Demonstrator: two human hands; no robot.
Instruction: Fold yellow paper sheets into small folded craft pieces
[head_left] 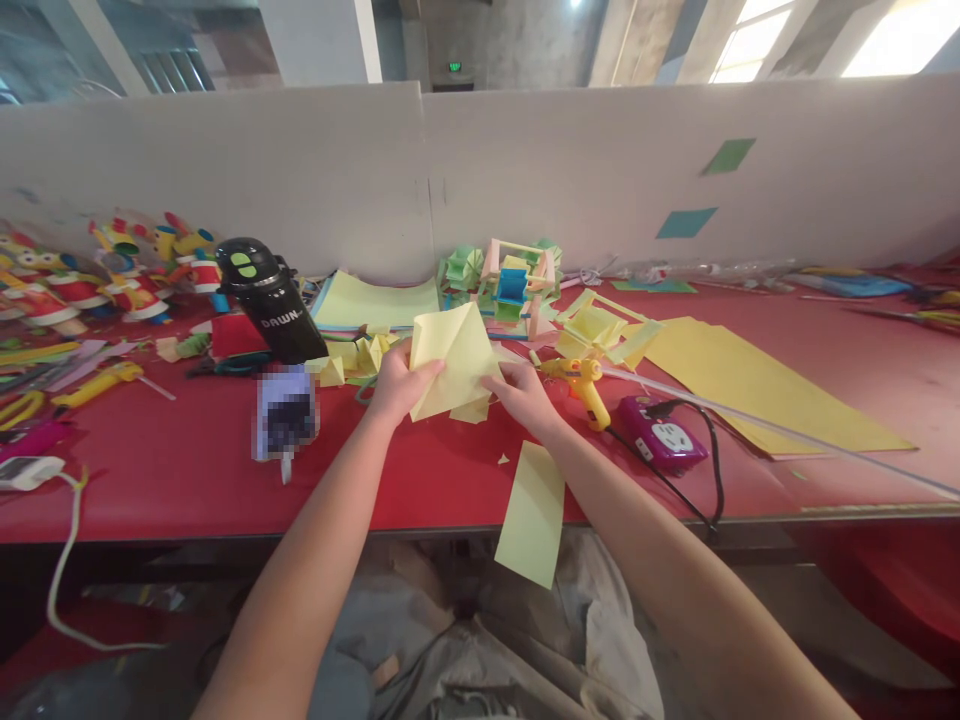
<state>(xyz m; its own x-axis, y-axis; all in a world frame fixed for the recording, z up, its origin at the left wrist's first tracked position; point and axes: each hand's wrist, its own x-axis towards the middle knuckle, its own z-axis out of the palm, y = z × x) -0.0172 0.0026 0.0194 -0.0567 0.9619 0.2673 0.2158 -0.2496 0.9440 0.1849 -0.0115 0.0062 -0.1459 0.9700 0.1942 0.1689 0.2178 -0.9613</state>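
Observation:
A creased sheet of pale yellow paper (454,362) is held up above the red table, between both hands. My left hand (405,382) pinches its left side, thumb on the near face. At the lower right edge, my right hand (521,395) has the paper between thumb and fingers. Below it, a smaller yellow paper piece (471,411) partly shows. A yellow paper strip (534,510) hangs over the table's front edge under my right forearm. To the right of my right hand lies a yellow glue gun (585,385). Folded yellow paper pieces (367,355) lie behind my left hand.
A purple power socket (664,435) with a black cord sits at right, near large yellow sheets (757,390) and a long clear stick. A black bottle (270,300) stands at left by paper figures (124,270). Paper models (517,285) stand before the white partition (300,170).

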